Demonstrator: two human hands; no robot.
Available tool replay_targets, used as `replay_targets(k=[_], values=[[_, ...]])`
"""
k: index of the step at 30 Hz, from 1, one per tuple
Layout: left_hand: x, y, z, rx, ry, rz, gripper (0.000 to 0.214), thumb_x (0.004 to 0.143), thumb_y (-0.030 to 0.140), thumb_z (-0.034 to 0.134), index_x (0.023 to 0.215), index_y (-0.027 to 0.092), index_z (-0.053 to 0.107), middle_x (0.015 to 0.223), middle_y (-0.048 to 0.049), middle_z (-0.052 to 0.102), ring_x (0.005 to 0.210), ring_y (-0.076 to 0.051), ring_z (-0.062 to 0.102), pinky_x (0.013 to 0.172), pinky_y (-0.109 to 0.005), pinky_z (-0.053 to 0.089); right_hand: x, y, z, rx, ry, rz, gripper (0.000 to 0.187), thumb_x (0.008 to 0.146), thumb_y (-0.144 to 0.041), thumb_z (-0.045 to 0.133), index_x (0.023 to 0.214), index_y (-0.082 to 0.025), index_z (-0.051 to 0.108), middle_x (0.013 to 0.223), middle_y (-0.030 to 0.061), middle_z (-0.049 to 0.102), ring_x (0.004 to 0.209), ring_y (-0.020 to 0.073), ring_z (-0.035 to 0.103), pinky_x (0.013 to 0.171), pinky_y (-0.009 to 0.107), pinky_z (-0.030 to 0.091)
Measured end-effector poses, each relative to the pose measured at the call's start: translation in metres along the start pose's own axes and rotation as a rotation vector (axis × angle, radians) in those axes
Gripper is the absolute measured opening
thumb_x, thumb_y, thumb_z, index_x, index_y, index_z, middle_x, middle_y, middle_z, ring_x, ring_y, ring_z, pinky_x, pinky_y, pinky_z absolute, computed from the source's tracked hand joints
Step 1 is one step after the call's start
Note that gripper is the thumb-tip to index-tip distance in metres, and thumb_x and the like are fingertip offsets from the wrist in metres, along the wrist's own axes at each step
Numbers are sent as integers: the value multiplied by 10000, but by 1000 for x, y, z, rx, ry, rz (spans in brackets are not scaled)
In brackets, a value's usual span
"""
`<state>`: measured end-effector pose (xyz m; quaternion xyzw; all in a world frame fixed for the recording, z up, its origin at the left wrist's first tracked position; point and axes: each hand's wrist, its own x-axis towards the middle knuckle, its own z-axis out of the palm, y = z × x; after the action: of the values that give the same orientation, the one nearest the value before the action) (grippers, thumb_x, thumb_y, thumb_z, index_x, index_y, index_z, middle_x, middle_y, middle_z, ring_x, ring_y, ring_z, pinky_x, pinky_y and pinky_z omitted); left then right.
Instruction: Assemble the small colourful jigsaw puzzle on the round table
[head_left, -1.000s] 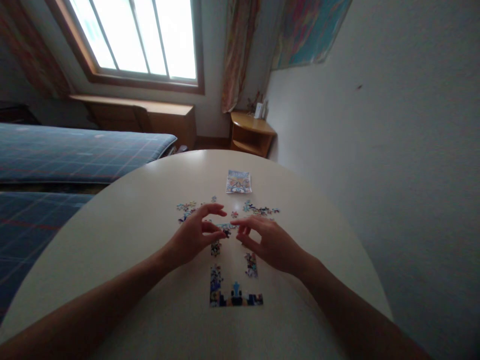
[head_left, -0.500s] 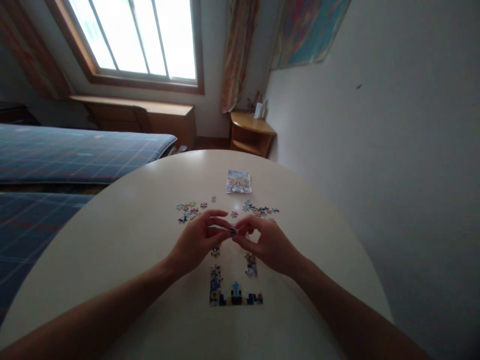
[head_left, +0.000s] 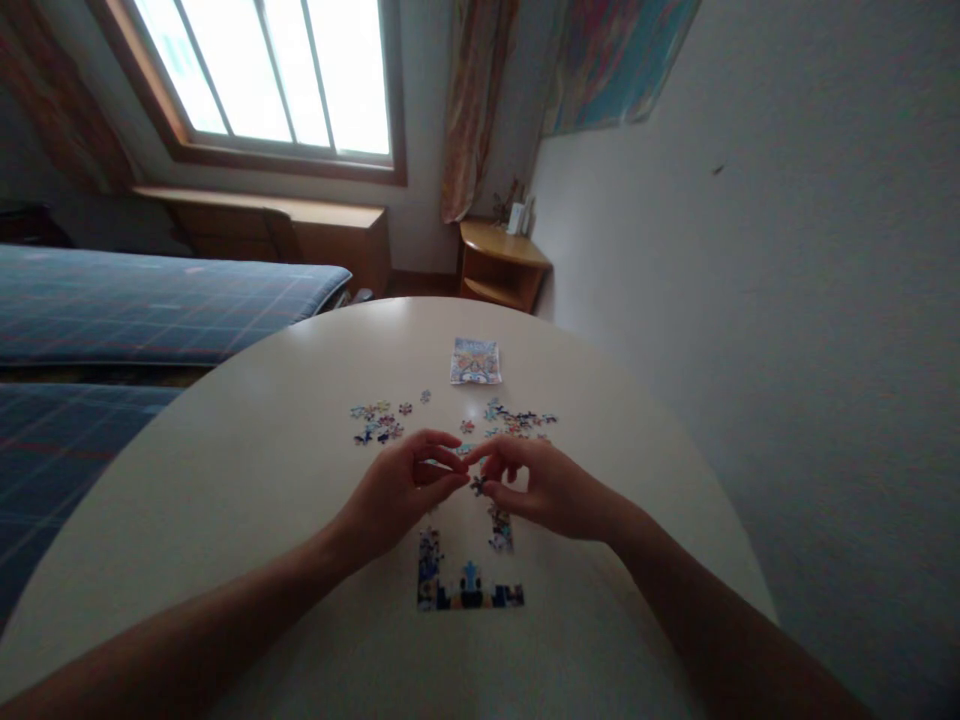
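Observation:
A small dark puzzle piece [head_left: 478, 485] is at the fingertips of my right hand [head_left: 551, 485], against the thumb. The index finger of that hand reaches across to the fingertips of my left hand [head_left: 394, 490]. My left thumb and fingers are pinched together beside the piece; whether anything is between them is hidden. Below the hands lies a partly joined puzzle border [head_left: 471, 597], with a left side [head_left: 429, 555] attached to its bottom row. A joined strip [head_left: 500, 530] lies under my right hand. Parts of the puzzle behind my fingers are covered.
Loose pieces lie in a left cluster [head_left: 379, 428] and a right cluster [head_left: 521, 420] on the round white table [head_left: 247, 450]. A folded picture sheet [head_left: 475, 362] lies farther back. A plaid mattress [head_left: 150, 310] is at the left, a wall [head_left: 787, 300] at the right.
The puzzle piece has moved slightly down and right, turning to show its shape at my right thumb. My left fingertips have come away from around it.

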<state>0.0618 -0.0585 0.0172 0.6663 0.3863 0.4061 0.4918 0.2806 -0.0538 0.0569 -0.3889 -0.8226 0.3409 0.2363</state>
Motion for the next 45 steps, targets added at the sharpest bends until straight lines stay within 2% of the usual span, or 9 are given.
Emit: replay_targets(k=[3,5,7,9,13,18,27,41,45], values=[[-6,1,0,382,-26,177,219,881,257,628,1092,203,602,1061,-74,732,958,-213,717,876,-404,593,-1,6,-8,7,-4,71,171,847,-180,615,987,-202,709,747,-15,691,658,108,600,631,235,448],[-11,3,1,618,-138,344,230,916,242,587,1144,223,611,1214,-86,683,1105,-232,659,964,-443,547,-1,11,-13,34,-3,126,125,844,-218,636,937,-178,710,786,9,713,688,120,628,639,238,467],[-15,6,3,745,-276,482,296,921,254,584,1215,228,592,1340,-95,616,1233,-261,582,1022,-472,504,-1,16,-16,61,-20,165,125,845,-246,650,919,-163,708,830,34,734,725,136,657,671,252,494],[-18,10,4,814,-372,540,386,907,283,599,1286,225,559,1418,-102,558,1307,-288,518,1058,-502,467,-1,19,-18,76,-46,203,130,842,-261,662,904,-158,712,843,48,746,744,148,676,688,261,509],[-20,18,3,872,-477,542,493,883,336,621,1348,204,526,1423,-103,549,1331,-312,479,1095,-509,420,-1,19,-18,90,-89,279,134,813,-269,696,859,-154,746,771,41,747,702,152,675,660,256,506],[-20,22,4,900,-529,547,530,897,399,606,1368,176,510,1375,-103,580,1288,-316,497,1108,-485,397,-1,15,-20,72,-133,276,135,820,-243,685,862,-159,782,787,42,767,704,150,676,676,256,499],[-24,18,5,947,-504,618,540,896,427,604,1349,144,524,1370,-106,591,1253,-324,521,1104,-486,390,-2,15,-12,0,-145,239,137,834,-229,674,884,-190,795,811,32,779,728,157,689,681,256,496],[-24,17,4,948,-516,595,561,902,483,580,1356,160,508,1385,-103,578,1281,-309,508,1128,-476,368,-1,10,-8,-141,-79,259,81,800,-192,703,833,-193,778,724,3,736,624,106,616,598,211,425],[-23,18,5,946,-510,596,569,890,472,600,1355,160,500,1446,-117,521,1332,-313,464,1134,-477,361,-2,12,-8,-187,-52,257,53,792,-202,716,822,-195,760,734,6,719,640,108,610,591,211,412]])
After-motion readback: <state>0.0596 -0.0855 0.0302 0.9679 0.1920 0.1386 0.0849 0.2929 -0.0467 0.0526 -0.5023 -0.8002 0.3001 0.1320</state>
